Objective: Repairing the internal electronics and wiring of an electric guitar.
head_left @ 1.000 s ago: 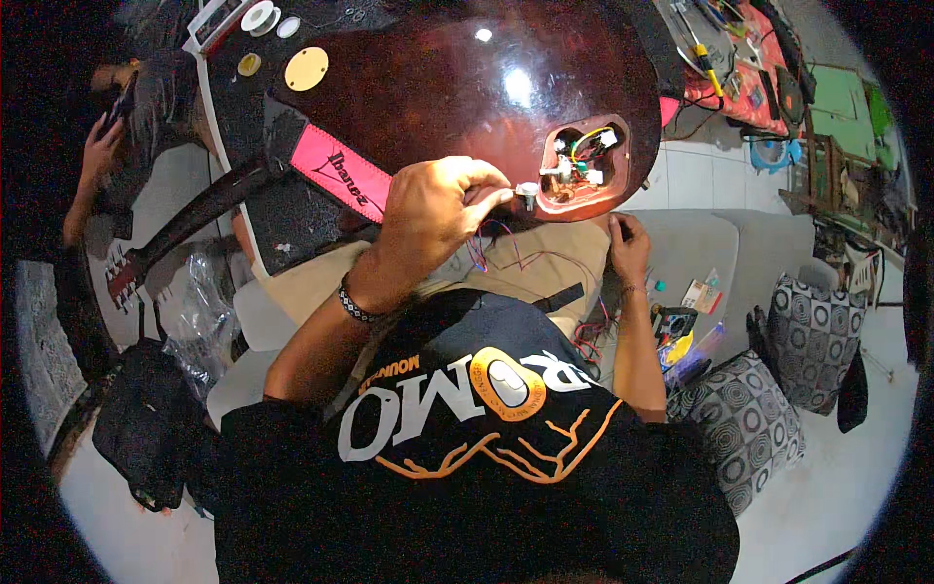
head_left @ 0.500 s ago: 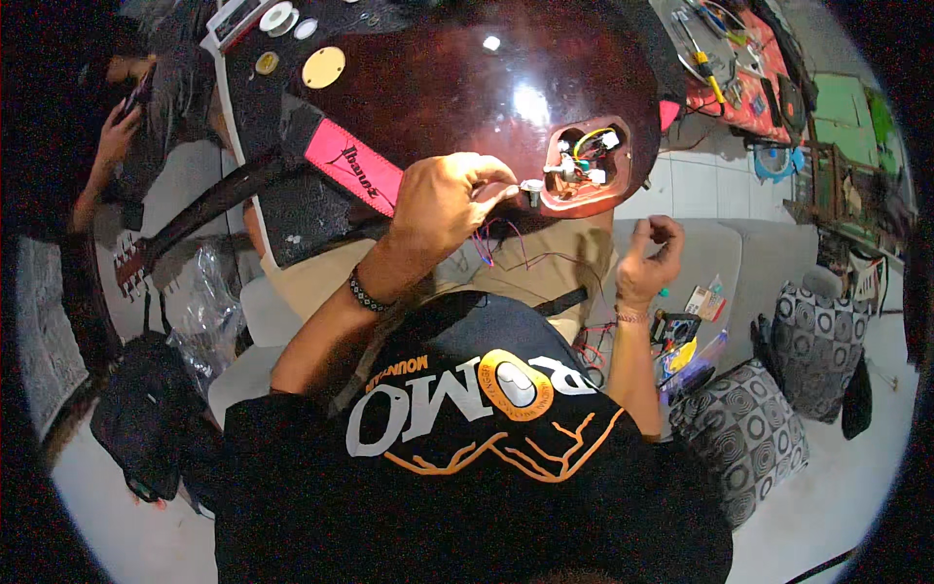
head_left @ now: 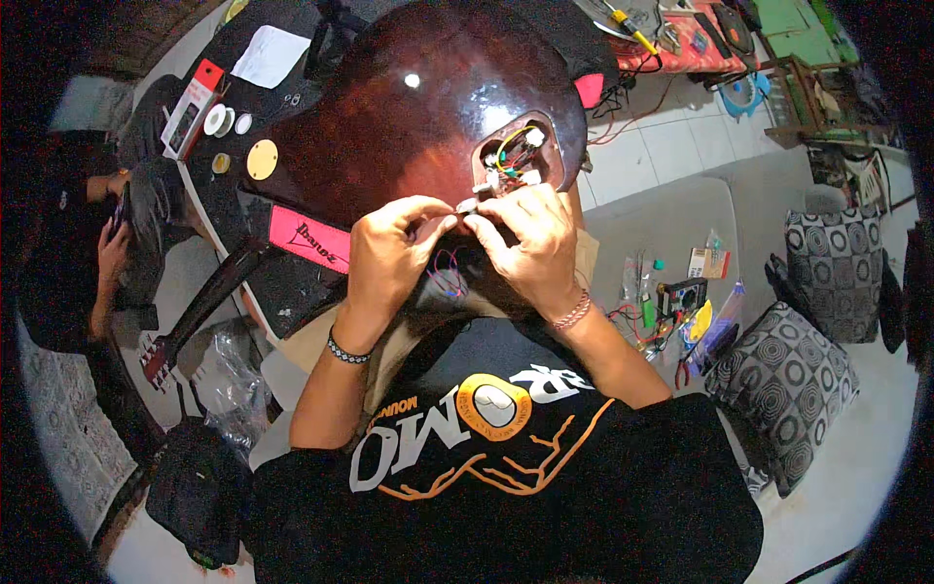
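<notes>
Worktop: black worktop [head_left: 292,282], glossy dark red-brown guitar body [head_left: 389,127] laid on it.
Part: small silver component [head_left: 467,205], just below open wiring cavity [head_left: 514,156].
Fingers: component pinched by left hand [head_left: 394,248] and right hand [head_left: 525,238].

A flat pink rectangular label [head_left: 309,239] lies on the dark bench beside the guitar body, with a long red-and-white box [head_left: 191,109] and a white paper sheet [head_left: 269,55] farther up. On the grey sofa (at right) lie a small orange-and-white packet [head_left: 701,261] and a black meter with a dark screen [head_left: 682,295].
</notes>
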Motion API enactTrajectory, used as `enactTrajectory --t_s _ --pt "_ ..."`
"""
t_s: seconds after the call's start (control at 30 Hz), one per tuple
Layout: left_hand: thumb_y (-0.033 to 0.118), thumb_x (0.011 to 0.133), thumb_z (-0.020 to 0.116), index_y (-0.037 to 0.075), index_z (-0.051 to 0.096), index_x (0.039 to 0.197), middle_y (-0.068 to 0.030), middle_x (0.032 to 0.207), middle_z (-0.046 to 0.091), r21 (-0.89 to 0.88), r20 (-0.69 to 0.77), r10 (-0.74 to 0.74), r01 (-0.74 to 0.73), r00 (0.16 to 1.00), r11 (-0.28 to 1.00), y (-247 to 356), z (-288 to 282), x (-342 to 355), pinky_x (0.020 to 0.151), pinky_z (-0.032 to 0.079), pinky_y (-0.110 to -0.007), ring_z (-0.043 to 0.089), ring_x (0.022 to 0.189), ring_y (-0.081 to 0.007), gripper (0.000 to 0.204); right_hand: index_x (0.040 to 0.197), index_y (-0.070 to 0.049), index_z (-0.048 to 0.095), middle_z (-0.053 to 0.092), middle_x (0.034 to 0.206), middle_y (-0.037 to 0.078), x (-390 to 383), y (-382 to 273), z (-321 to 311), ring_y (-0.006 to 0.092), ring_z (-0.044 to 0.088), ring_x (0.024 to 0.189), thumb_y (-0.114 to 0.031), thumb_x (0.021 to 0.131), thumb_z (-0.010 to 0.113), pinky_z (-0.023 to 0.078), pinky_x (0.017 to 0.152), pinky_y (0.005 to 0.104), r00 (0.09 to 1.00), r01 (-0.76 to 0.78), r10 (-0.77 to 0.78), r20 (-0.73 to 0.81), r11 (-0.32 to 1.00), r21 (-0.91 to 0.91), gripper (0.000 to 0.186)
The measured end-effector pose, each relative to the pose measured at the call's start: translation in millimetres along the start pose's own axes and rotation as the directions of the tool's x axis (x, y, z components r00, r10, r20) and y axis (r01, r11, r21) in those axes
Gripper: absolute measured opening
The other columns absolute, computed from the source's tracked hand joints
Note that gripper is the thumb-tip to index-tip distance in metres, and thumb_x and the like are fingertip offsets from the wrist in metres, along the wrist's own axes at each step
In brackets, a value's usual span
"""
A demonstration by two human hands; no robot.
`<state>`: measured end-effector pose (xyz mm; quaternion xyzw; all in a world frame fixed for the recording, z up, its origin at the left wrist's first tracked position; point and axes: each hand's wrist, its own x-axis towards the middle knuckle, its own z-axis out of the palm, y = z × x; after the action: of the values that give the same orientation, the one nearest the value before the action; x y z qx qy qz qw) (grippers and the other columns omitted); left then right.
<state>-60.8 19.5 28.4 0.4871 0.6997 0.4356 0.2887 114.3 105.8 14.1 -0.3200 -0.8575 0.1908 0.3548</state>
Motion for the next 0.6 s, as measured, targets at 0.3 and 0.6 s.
enactTrajectory --t_s 0.3,0.6 --pt "0.007 0.087 0.08 0.0 0.077 0.095 -0.0141 0.089 0.077 -0.006 0.013 0.013 -0.013 1.0 1.0 10.2 8.4 2.9 0.073 0.059 -0.032 0.076 0.079 -0.0221 0.011 0.093 -0.012 0.079 0.07 0.086 0.002 4.4 2.3 -11.8 0.0226 0.063 0.085 -0.014 0.081 0.085 0.045 0.08 0.0373 0.998 -0.045 0.047 0.043 0.998 -0.046 0.015" --pt "0.006 0.088 0.081 0.0 0.078 0.097 -0.0086 0.087 0.078 -0.002 0.029 -0.009 0.009 1.0 1.0 8.3 11.8 3.8 0.073 0.057 -0.027 0.071 0.076 -0.0117 0.011 0.09 -0.01 0.077 0.07 0.086 0.004 4.1 8.2 -9.8 0.0228 0.063 0.084 -0.015 0.081 0.086 0.045 0.08 0.037 0.998 -0.061 0.06 0.036 0.998 0.019 0.014"
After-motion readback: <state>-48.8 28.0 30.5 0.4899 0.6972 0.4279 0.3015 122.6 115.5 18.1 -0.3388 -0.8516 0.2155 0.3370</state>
